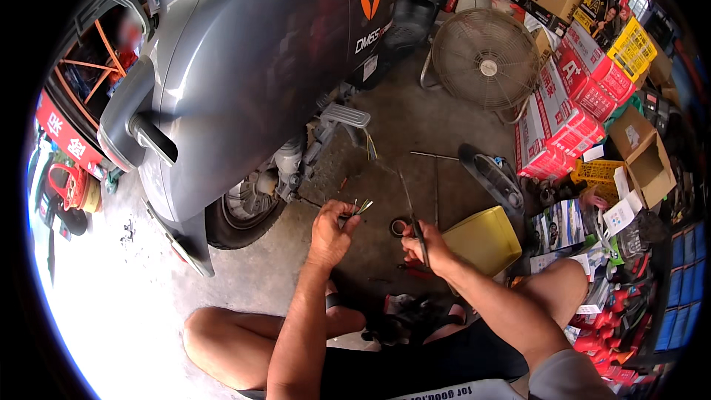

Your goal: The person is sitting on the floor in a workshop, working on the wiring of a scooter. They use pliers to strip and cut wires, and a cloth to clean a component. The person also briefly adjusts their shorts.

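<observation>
My left hand [330,235] is closed in a pinch on a small bunch of thin wires [363,208], whose pale and coloured ends stick out past the fingertips. In my right hand [431,249] is a slim tool [419,240] with a dark handle and a long thin shaft pointing up and away; its exact kind is unclear. A gap separates the tool from the wires. Beyond both hands, more loose wires [371,147] hang below the footrest [346,115] of a dark grey scooter [252,67]. A dark roll of tape [400,227] lies just left of my right hand.
A yellow tray [485,241] sits right of my right hand. A T-handled wrench [435,189] and a dark cover [492,178] lie on the floor. Red-handled pliers [416,272] lie close by. A round fan [485,59] and stacked boxes [563,115] stand at the far right.
</observation>
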Demonstrator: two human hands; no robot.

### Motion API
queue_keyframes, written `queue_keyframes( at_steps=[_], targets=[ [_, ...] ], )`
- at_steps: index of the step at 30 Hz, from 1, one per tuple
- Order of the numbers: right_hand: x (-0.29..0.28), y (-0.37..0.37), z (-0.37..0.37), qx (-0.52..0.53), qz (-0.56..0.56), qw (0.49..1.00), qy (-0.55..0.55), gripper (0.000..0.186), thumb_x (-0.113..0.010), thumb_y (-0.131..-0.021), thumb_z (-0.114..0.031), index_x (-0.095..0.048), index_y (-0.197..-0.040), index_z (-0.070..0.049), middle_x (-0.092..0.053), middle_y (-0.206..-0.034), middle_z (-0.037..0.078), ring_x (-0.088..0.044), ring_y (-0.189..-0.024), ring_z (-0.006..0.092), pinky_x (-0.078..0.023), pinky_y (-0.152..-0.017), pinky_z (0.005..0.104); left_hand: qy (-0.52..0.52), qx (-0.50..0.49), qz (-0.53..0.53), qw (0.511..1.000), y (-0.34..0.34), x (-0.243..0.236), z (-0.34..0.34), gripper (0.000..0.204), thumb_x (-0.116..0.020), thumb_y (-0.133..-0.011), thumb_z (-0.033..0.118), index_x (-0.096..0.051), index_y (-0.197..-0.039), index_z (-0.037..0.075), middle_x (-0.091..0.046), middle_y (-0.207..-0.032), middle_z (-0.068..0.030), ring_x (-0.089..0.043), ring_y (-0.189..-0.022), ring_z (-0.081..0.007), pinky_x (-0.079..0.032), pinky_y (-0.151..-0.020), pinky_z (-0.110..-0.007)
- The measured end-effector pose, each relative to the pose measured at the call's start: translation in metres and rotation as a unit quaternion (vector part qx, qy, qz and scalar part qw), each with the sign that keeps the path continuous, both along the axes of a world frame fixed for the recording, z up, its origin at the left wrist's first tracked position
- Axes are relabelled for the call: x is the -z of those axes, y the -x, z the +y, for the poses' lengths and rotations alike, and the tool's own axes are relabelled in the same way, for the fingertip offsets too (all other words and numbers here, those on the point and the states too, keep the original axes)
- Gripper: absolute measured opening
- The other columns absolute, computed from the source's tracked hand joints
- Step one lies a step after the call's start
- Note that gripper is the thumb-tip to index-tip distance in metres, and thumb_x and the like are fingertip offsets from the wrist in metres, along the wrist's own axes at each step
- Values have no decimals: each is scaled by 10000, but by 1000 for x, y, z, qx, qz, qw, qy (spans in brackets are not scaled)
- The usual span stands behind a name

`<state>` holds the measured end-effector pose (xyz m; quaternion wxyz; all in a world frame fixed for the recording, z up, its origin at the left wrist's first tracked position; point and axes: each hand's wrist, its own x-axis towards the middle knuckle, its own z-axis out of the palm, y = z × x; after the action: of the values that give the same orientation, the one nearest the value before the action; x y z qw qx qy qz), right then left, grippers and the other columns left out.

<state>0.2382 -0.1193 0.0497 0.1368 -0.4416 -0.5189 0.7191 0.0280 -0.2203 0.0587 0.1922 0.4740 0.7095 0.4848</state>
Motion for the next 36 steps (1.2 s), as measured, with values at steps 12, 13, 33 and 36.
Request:
queue_keyframes(
  at_steps=[12, 13, 33, 36],
  targets=[
    [0, 74, -25, 151, 148, 975, -68, 321, -713, -805, -79, -497, -1028, -1, -580, -826, 57, -576, -624, 109, -506, -539, 254, -12, -19, -61, 998, -4, -3, 4, 172, -681, -824, 95, -670, -957, -14, -654, -922, -117, -632, -890, -213, -480, -812, -318],
    [0, 83, -28, 161, 149, 972, -81, 303, -712, -815, -81, -498, -1018, -11, -581, -813, 49, -574, -624, 107, -499, -539, 253, -9, -15, -61, 998, -3, -4, 4, 174, -683, -823, 94, -669, -958, -16, -656, -926, -118, -633, -890, -210, -481, -811, -318],
    [2, 105, -31, 214, 190, 953, -100, 266, -651, -824, 12, -451, -992, -39, -573, -825, 66, -589, -663, 133, -487, -555, 264, -9, -13, -109, 994, 6, -3, 5, 114, -672, -824, 70, -643, -919, 12, -687, -830, -89, -646, -784, -169, -504, -737, -311],
    [6, 103, -30, 214, 192, 953, -99, 262, -638, -833, 24, -457, -1012, -42, -587, -860, 79, -605, -691, 150, -501, -579, 279, 4, -11, -122, 992, 6, -5, 6, 111, -661, -834, 61, -634, -919, -5, -676, -838, -71, -624, -822, -143, -490, -781, -297]
  ],
)
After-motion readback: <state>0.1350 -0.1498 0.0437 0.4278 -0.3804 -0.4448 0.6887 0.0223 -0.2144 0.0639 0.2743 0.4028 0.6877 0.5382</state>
